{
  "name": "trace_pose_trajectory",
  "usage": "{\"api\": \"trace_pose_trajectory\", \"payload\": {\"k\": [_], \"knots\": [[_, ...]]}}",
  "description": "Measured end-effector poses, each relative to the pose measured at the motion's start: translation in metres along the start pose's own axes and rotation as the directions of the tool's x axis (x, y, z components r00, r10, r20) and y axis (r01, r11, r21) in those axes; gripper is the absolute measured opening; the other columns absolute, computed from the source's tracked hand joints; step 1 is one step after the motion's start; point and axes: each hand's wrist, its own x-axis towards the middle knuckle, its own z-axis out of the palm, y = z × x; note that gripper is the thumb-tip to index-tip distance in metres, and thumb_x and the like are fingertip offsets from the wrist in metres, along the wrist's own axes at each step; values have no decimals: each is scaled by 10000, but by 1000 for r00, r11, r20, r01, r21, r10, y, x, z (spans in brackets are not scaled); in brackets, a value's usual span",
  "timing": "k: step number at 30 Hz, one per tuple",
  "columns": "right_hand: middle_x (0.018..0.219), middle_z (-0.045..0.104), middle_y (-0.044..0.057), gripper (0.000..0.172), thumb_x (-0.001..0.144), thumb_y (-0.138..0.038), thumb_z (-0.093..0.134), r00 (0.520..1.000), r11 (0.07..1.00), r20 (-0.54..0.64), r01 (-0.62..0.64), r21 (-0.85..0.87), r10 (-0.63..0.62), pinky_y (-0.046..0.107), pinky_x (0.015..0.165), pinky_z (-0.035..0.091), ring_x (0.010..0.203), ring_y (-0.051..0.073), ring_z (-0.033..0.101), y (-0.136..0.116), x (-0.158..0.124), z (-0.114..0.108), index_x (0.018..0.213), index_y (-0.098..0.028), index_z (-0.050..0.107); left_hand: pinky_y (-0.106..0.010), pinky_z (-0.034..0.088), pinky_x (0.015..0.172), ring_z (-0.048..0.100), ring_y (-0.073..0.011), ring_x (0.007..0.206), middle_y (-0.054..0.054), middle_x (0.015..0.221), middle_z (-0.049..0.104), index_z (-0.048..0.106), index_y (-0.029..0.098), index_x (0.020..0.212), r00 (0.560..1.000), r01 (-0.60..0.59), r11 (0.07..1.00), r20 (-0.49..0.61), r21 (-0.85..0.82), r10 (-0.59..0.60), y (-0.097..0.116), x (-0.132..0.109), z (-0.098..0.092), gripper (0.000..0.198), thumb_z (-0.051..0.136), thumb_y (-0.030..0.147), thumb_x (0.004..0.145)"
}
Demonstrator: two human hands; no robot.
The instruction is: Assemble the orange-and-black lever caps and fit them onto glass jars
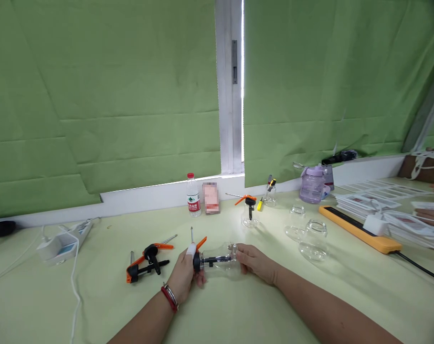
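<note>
A clear bottle (220,267) lies sideways between my hands, its neck towards the left and a black tube inside it. My left hand (183,274) is closed round the black pump head (197,262) at the neck; an orange lever (201,243) and a thin metal spout (192,234) stick up from it. My right hand (256,262) grips the bottle's base end. Left of my hands, two loose pump heads with orange levers, one (152,252) behind the other (132,273), rest on the table.
A bottle with a fitted pump head (250,203) stands further back. Two clear bottles (312,241) stand at right, near an orange power strip (360,229). Behind are a water bottle (194,198), a screwdriver jar (270,193) and a purple jug (312,186). Another person's hand (431,219) shows far right.
</note>
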Motion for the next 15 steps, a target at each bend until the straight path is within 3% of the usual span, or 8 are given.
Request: {"api": "trace_pose_trajectory", "payload": {"k": [7,11,13,15], "knots": [[536,478,-28,489,823,-639,412,998,999,-41,-41,-20,40,245,507,249,489,92,322,-8,-1,2,800,-170,550,-241,358,360,468,-123,319,34,420,498,445,206,647,1000,7,1000,5,-10,-7,-2,2,-1,469,336,638,794],[539,486,-20,527,834,-642,379,997,998,-41,-63,-21,62,243,492,250,482,91,322,-7,-1,2,846,-158,587,-249,371,368,450,-119,302,37,407,494,442,210,643,1000,18,1000,-1,-3,-18,0,1,0,445,357,619,795],[672,552,9,532,824,-637,409,998,998,-26,-56,13,56,234,479,249,502,86,344,-4,-1,1,1000,-166,584,-255,384,378,440,-114,296,40,408,493,441,210,644,1000,19,1000,0,-4,-19,2,1,0,439,362,613,797],[982,564,55,596,787,-606,512,1000,997,-9,-17,75,18,225,504,299,572,82,398,-2,-2,0,1245,-230,456,-259,393,384,433,-110,293,42,412,490,447,208,651,1000,30,1000,-7,-7,-30,4,0,1,442,353,613,800]]}}
